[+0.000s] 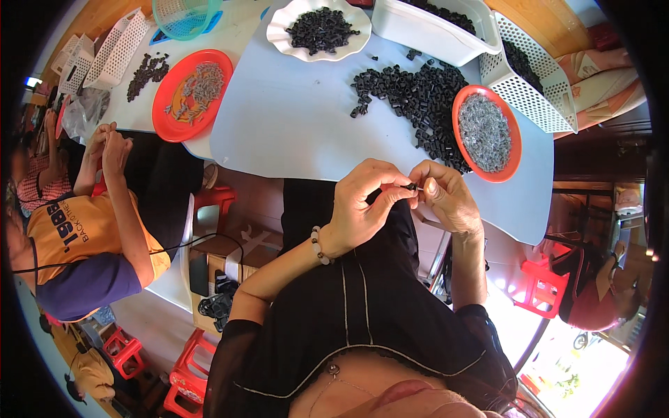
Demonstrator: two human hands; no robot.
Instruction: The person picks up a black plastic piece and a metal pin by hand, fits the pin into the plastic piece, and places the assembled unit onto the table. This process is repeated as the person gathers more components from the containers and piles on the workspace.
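My left hand (366, 205), with a beaded bracelet on its wrist, is closed in a pinch on a small black plastic piece (412, 187). My right hand (451, 200) meets it there, thumb and fingers also pinched together. Something tiny and pale shows at the right fingertips, too small to name. Both hands are just off the table's near edge, above my lap. Beyond them, loose black plastic pieces (401, 90) lie heaped on the pale table (293, 118). An orange-red plate (516, 136) of small clear pieces stands beside the heap, nearest my right hand.
At the back are a white scalloped dish (277, 31) of black pieces, a white bin (425, 33) and a white perforated basket (554, 104). To the left, a co-worker in a yellow shirt (90, 230) sits by a red plate (162, 115). Red stools (191, 369) stand around.
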